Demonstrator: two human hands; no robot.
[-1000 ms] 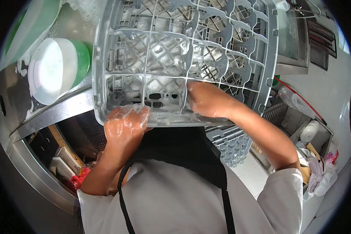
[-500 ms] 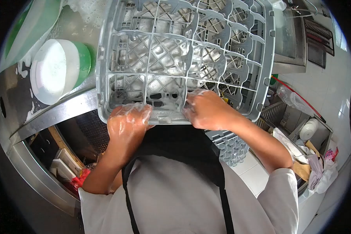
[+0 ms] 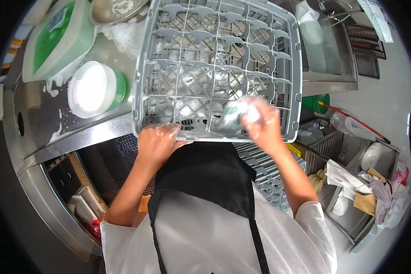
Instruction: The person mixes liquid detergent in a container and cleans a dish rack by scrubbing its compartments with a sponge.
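Observation:
A grey plastic dishwasher rack, divided into square compartments and covered in suds, stands at the front of the steel counter. My left hand, foam on its knuckles, is closed round the rack's near rim at the left. Over the near right compartments is my right hand, smeared by motion. It holds a foamy green scouring pad, whose outline is blurred.
Left on the sudsy counter stand a white-and-green round tub, a larger tub with green inside and a metal bowl. At right are a sink, a green bucket and a crate of dishes and cloths.
My right hand has lifted from the near rim and moved right, with the green pad now showing. In view, the rack sits slightly further right; my left hand stays on its rim.

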